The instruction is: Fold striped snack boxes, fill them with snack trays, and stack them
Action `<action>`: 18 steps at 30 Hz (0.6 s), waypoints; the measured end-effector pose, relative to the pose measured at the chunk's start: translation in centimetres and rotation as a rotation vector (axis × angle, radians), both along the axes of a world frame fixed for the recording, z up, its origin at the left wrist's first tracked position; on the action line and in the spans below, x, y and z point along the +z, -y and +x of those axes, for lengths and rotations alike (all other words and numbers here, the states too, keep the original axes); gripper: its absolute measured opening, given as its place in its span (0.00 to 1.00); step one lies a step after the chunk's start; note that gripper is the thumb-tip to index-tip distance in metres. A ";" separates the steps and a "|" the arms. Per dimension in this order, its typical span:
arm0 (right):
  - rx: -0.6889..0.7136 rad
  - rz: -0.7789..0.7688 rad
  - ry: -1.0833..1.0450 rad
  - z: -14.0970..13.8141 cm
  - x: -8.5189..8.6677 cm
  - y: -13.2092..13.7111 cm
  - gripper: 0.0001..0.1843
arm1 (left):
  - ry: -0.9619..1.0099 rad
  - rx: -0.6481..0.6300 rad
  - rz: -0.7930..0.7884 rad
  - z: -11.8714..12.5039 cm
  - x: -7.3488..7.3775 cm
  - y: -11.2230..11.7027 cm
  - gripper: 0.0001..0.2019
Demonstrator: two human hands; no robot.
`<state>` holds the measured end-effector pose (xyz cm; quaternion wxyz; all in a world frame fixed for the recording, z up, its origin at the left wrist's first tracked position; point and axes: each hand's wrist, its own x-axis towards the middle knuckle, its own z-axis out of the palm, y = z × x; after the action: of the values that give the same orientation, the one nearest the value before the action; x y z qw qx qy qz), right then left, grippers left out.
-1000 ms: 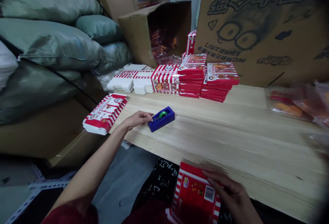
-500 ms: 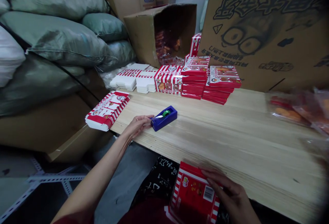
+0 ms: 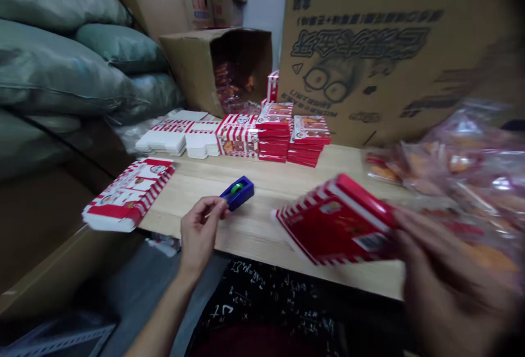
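My right hand [image 3: 447, 275], blurred by motion, is shut on a red-and-white striped carton [image 3: 336, 220] and holds it up over the pine table [image 3: 262, 231]. The carton's barcode side faces me. My left hand [image 3: 199, 226] is a short way from a blue tape dispenser [image 3: 237, 193] with a green roll. Its fingers are pinched, seemingly on a thin strip of clear tape [image 3: 215, 208] running from the dispenser, though the strip is hard to make out.
A flat carton [image 3: 129, 195] overhangs the table's left edge. Stacked red cartons [image 3: 273, 133] and white folded boxes [image 3: 172, 135] line the back. Plastic bags of orange snacks [image 3: 463, 182] crowd the right. Grey-green sacks [image 3: 61, 62] and cardboard boxes [image 3: 381, 56] stand behind.
My head has turned, shifting the scene left. My right hand has raised the red carton off the table's near edge. My left hand has drawn back from the dispenser toward me.
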<state>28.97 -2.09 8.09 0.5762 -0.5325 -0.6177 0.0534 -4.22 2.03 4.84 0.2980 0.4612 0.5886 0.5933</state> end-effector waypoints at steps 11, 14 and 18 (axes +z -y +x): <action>0.307 0.099 0.165 -5.1 -3.4 -2.0 0.35 | 0.575 -0.431 -0.109 13.3 2.3 0.2 0.48; 0.330 0.064 0.179 -4.6 -3.7 -2.1 0.35 | 0.613 -0.474 -0.168 13.1 1.2 -0.4 0.49; 0.387 0.040 0.219 -4.1 -3.3 -2.7 0.33 | 0.474 -0.466 -0.181 12.9 1.1 -0.7 0.46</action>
<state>24.89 0.63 4.76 0.4952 -0.3953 -0.7680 0.0926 8.72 2.70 5.92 0.5939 0.4043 0.4320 0.5452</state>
